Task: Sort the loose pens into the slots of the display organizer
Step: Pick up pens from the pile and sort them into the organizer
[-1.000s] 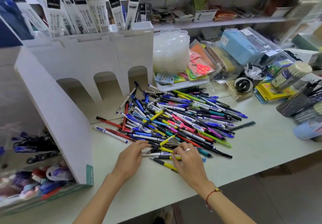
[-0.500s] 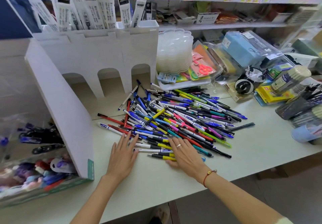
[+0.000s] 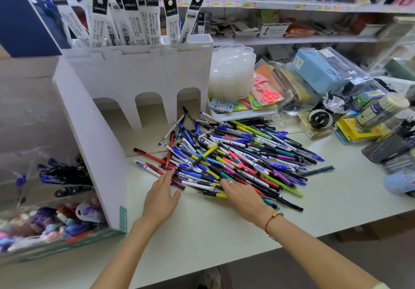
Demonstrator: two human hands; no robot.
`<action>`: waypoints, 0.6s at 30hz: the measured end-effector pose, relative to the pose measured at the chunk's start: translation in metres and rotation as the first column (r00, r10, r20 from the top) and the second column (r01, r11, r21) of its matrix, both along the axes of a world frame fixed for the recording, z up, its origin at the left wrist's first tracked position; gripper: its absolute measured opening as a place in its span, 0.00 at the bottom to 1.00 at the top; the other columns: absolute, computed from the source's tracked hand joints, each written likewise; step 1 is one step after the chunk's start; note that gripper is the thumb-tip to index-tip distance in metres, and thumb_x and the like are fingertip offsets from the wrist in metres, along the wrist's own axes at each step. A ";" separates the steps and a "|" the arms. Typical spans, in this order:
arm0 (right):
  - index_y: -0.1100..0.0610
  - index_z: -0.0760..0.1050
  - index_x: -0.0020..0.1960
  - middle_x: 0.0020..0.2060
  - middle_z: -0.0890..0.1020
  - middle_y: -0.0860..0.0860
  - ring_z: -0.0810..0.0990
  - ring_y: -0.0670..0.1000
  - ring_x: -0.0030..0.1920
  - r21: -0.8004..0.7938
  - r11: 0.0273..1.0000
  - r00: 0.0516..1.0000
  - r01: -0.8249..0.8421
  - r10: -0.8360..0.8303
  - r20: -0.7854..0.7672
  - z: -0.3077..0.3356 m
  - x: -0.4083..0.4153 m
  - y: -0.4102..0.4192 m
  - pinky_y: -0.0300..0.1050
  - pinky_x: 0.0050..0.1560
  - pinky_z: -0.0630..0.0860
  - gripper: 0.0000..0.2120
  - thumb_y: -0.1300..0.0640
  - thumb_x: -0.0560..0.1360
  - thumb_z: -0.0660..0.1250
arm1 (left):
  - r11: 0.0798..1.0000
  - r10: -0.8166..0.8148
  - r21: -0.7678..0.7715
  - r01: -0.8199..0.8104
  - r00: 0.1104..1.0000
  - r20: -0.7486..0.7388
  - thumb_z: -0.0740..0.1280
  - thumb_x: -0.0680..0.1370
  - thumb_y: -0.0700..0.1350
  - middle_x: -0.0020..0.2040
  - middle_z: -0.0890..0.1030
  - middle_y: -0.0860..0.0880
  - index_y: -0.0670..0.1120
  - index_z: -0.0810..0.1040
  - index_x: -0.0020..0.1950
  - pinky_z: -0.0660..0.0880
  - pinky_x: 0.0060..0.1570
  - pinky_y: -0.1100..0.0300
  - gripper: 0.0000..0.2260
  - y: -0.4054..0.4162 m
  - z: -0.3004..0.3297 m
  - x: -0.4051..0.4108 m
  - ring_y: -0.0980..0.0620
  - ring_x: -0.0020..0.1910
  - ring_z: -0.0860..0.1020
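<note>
- My left hand [image 3: 160, 195] lies flat, fingers straight, tips touching the near edge of the pen pile [image 3: 233, 157].
- My right hand [image 3: 243, 195] presses flat on the pens, fingers extended.
- The pile sits on the table [image 3: 224, 232], before the white display organizer [image 3: 143, 73].

At frame centre, the heap of loose plastic pens [image 3: 235, 162] mixes blue, yellow, pink, red, black and green; the cardboard display organizer [image 3: 139, 79] is plain white; the table [image 3: 202, 232] is pale grey.

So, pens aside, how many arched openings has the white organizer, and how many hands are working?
Arched openings in the white cardboard display organizer: 3
Bare hands, the left hand and the right hand: 2
Total: 5
</note>
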State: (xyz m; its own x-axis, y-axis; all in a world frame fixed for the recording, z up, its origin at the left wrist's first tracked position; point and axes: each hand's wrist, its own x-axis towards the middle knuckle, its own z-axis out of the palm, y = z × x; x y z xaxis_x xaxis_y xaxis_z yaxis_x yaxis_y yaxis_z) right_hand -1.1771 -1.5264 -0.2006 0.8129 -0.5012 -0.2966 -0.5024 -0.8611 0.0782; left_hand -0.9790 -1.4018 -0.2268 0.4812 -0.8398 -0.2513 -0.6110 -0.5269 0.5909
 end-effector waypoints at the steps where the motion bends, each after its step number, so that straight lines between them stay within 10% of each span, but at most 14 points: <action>1: 0.60 0.65 0.61 0.42 0.71 0.54 0.72 0.55 0.37 0.037 0.999 1.000 0.017 -0.017 0.015 -0.002 -0.003 -0.002 0.44 0.24 0.55 0.17 0.72 0.75 0.60 | 1.000 0.027 -0.007 -0.027 0.999 -0.037 0.63 0.80 0.46 0.77 0.60 0.49 0.50 0.55 0.78 0.61 0.70 0.54 0.29 -0.001 0.002 -0.002 0.49 0.74 0.62; 5: 0.55 0.64 0.64 0.47 0.77 0.56 0.76 0.56 0.41 0.476 0.845 0.918 0.244 -0.359 0.167 0.006 -0.006 -0.012 0.53 0.40 0.74 0.13 0.55 0.81 0.60 | 0.984 0.172 -0.014 -0.180 0.958 -0.230 0.64 0.80 0.47 0.74 0.66 0.49 0.48 0.62 0.75 0.66 0.66 0.54 0.25 -0.007 0.016 -0.016 0.49 0.70 0.68; 8: 0.54 0.67 0.55 0.37 0.75 0.53 0.71 0.49 0.34 0.954 0.240 0.744 0.178 -0.668 0.030 0.035 0.001 -0.010 0.43 0.36 0.71 0.10 0.48 0.81 0.61 | 0.965 0.212 -0.001 -0.261 0.787 -0.580 0.62 0.81 0.51 0.67 0.74 0.50 0.47 0.69 0.71 0.69 0.62 0.57 0.20 -0.020 0.043 -0.026 0.53 0.63 0.73; 11: 0.58 0.67 0.51 0.35 0.72 0.48 0.68 0.46 0.32 0.974 -0.221 0.762 0.047 -0.623 -0.178 0.070 0.008 -0.007 0.36 0.33 0.67 0.08 0.53 0.81 0.61 | 0.975 0.163 0.044 -0.217 0.571 -0.805 0.54 0.80 0.61 0.61 0.76 0.54 0.50 0.72 0.64 0.69 0.64 0.57 0.21 -0.032 0.071 -0.033 0.56 0.59 0.75; 14: 0.58 0.69 0.51 0.35 0.71 0.49 0.67 0.45 0.32 0.936 -0.351 0.830 0.000 -0.522 -0.196 0.085 0.017 -0.002 0.35 0.32 0.65 0.07 0.54 0.82 0.57 | 0.984 0.117 0.040 -0.172 0.459 -0.881 0.51 0.79 0.64 0.58 0.81 0.55 0.47 0.77 0.58 0.71 0.63 0.58 0.25 -0.038 0.087 -0.034 0.55 0.57 0.79; 18: 0.58 0.71 0.52 0.34 0.69 0.49 0.63 0.43 0.27 0.886 -0.460 0.825 -0.052 -0.519 -0.222 0.090 0.022 0.003 0.33 0.26 0.60 0.08 0.54 0.81 0.59 | 0.984 0.013 -0.101 -0.147 0.626 -0.779 0.54 0.83 0.53 0.44 0.83 0.52 0.45 0.81 0.56 0.74 0.49 0.66 0.18 -0.027 0.105 -0.035 0.54 0.42 0.80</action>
State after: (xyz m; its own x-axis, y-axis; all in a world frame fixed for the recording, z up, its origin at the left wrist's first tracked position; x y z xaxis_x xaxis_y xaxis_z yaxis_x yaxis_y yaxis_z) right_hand -1.1554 -1.5239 -0.1106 0.8635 0.0220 -0.5039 -0.4142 0.6009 -0.6836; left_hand -1.0140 -1.4290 -0.1220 0.2321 -0.8646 -0.4457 0.1470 -0.4218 0.8947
